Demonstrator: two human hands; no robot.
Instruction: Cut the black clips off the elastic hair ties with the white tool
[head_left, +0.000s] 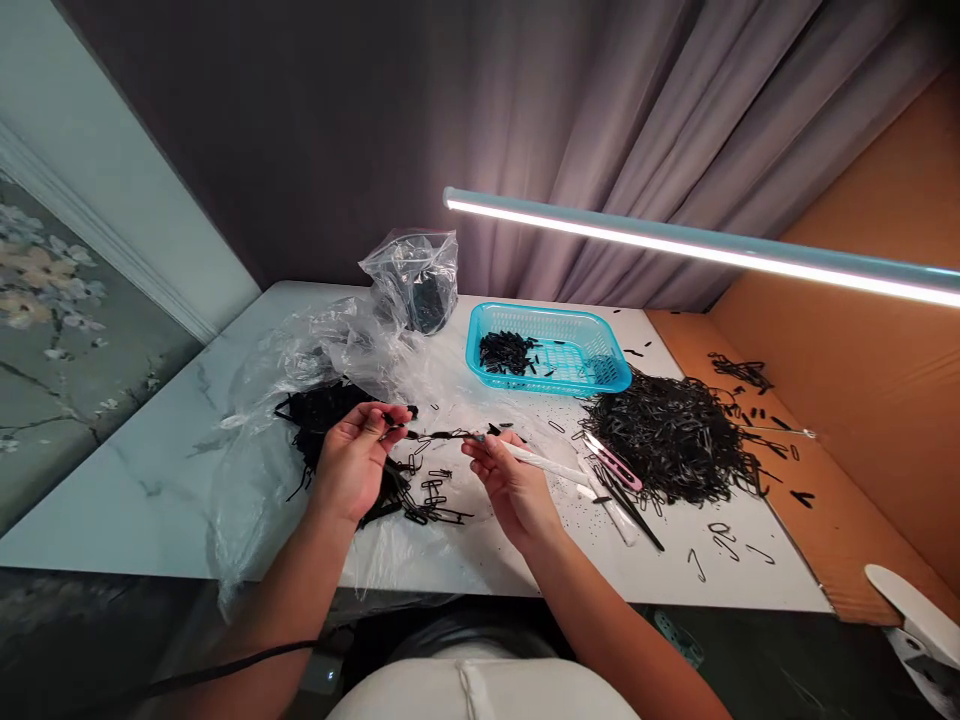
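My left hand (360, 460) pinches one end of a thin black strip (439, 435) between thumb and fingers. My right hand (506, 480) is closed round a white pen-like tool (547, 462), and its fingertips meet the strip's other end. Both hands hover over crumpled clear plastic sheeting (300, 360). Under them lie several black wire clips (431, 495) and a dark heap of black pieces (322, 415).
A turquoise basket (551, 375) with small black pieces stands behind the hands. A big pile of black strips (671, 440) lies to the right, with a pink tool (615, 465) and a black-tipped tool beside it. A clear bag (416, 280), a lamp bar (697, 245) and cardboard (862, 360) surround the table.
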